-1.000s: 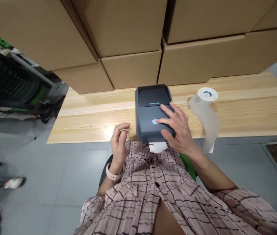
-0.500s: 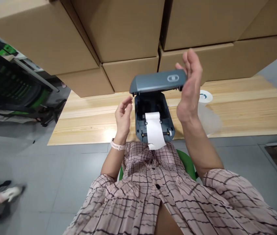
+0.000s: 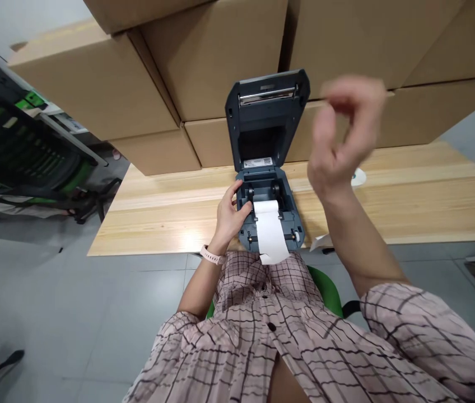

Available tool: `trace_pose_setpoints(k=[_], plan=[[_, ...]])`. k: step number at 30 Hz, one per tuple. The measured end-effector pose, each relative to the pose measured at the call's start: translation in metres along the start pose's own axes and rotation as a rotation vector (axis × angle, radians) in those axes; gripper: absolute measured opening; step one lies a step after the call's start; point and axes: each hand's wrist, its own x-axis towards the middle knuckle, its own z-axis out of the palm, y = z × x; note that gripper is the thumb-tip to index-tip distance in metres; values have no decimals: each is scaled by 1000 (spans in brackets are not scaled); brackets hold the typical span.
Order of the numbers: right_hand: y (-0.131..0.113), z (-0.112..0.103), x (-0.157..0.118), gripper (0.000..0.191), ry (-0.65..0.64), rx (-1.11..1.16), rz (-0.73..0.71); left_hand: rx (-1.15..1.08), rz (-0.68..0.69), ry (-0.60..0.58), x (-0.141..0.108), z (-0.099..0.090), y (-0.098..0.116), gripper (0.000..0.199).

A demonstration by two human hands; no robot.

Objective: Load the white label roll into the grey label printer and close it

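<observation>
A dark grey label printer [image 3: 243,229] stands at the table's front edge with its lid [image 3: 265,120] raised upright. White paper [image 3: 271,238] runs from a small roll inside it and hangs over its front. My left hand [image 3: 229,215] holds the printer's left side wall, thumb over the rim and fingers outside. To the right of the lid my right hand [image 3: 347,134] is up in the air, blurred, with fingers curled. Whether anything is between its fingers cannot be made out.
Cardboard boxes [image 3: 220,61] are stacked along the back of the wooden table [image 3: 157,218]. A white roll [image 3: 358,177] lies right of the printer, partly behind my right forearm. A black and green chair [image 3: 31,151] stands at the left.
The printer lid has swung up from half raised to upright. My left hand has come onto the printer's left wall. My right hand has left the lid, moved right and curled.
</observation>
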Motion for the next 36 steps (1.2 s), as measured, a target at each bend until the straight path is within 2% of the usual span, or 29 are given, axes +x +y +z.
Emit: trace_pose_setpoints(k=[1, 2, 5, 6, 8, 11, 13, 17, 19, 22, 24, 26, 28, 30, 33, 36], plan=[[-5, -5, -16, 35, -74, -1, -18, -5, -6, 3, 0, 1, 0, 59], [-8, -8, -32, 35, -246, 0, -20, -11, -6, 2, 0, 1, 0, 59], [-4, -7, -69, 33, -896, -31, -29, -25, 15, -3, 1, 2, -1, 62], [-1, -4, -76, 33, -1023, -55, -40, -32, 23, -4, 1, 2, -2, 64], [5, 2, -84, 34, -1131, -91, -64, -50, 28, -16, 1, 1, -3, 67], [11, 4, -80, 33, -1171, -63, -62, -39, 52, -75, 3, -2, -5, 72], [14, -2, -71, 35, -1187, 23, -36, 11, 107, -106, 3, -5, -6, 75], [21, -39, -46, 44, -1182, 379, 90, 143, 172, -138, 2, -10, -3, 76], [28, -66, -38, 39, -1075, 619, 134, 187, 159, -154, 0, -10, -1, 76], [42, -108, -36, 26, -841, 903, 215, 210, 152, -147, -3, -10, 1, 76], [52, -129, -39, 19, -768, 886, 281, 211, 155, -137, -3, -10, 1, 75], [61, -140, -40, 14, -810, 650, 349, 211, 151, -130, -3, -9, 1, 74], [71, -139, -39, 18, -929, 334, 426, 207, 147, -124, -3, -9, 0, 74], [83, -126, -33, 28, -1057, 122, 475, 194, 151, -115, -2, -8, 0, 74], [103, -93, -21, 30, -1190, 21, 445, 170, 164, -106, -3, -8, 1, 74], [124, -56, -10, 21, -1295, -47, 327, 168, 167, -109, -3, -8, 2, 74]])
